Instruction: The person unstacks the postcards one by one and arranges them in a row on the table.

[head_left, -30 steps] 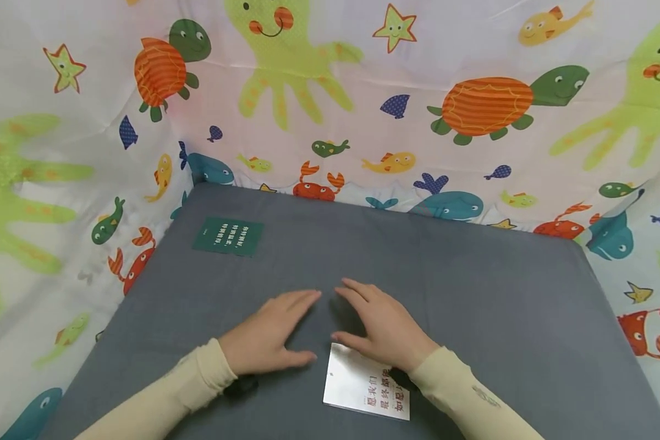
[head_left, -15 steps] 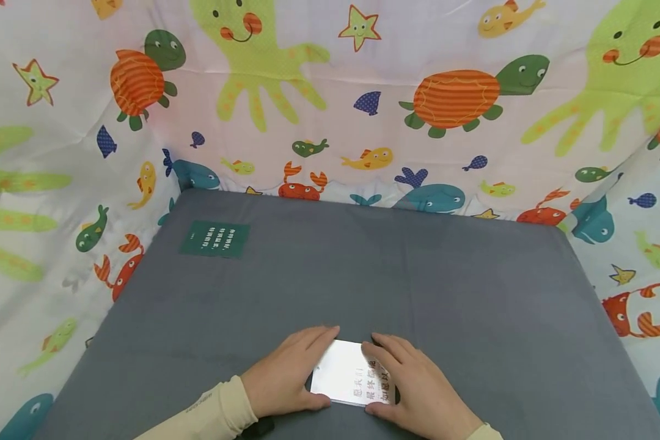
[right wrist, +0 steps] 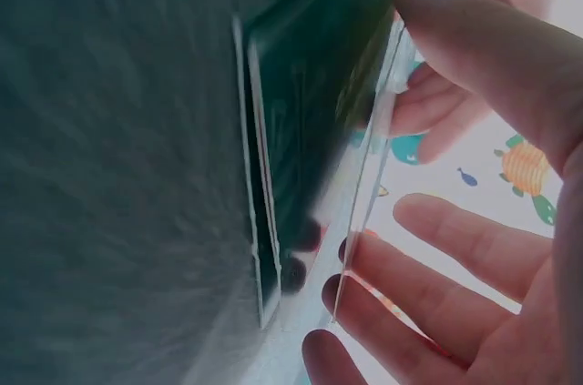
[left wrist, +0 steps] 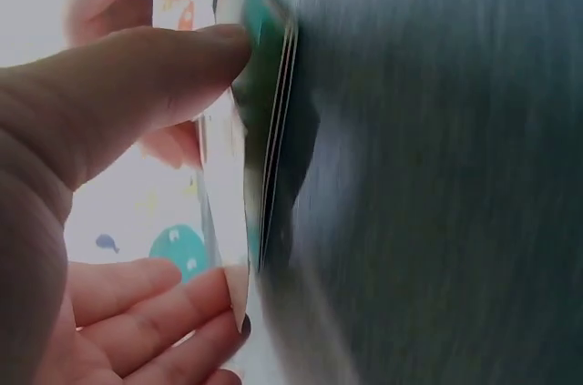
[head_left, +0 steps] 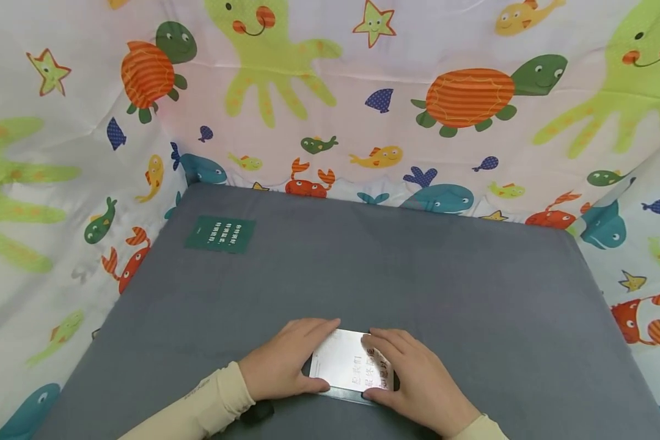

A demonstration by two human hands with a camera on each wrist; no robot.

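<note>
A white card [head_left: 335, 363] with printed characters is held between my two hands, just above a small stack of cards [head_left: 346, 396] with a green top. My left hand [head_left: 286, 360] grips its left end, thumb at the near edge and fingers at the far edge. At the right end my right hand [head_left: 418, 382] grips it the same way and covers part of the print. Both wrist views show a gap between the raised white card [left wrist: 226, 185] and the green-topped cards [right wrist: 296, 121] lying on the grey cloth.
Toward the far left corner of the grey table [head_left: 445, 293] lies a green card [head_left: 220, 234] with white characters. A fabric curtain [head_left: 319, 73] printed with sea animals closes off the back and sides. Beside the left wrist is a dark object [head_left: 257, 412].
Both hands came down and back from above the table's middle to the white card and took its ends. The card has since risen slightly, baring the green-topped stack beneath.
</note>
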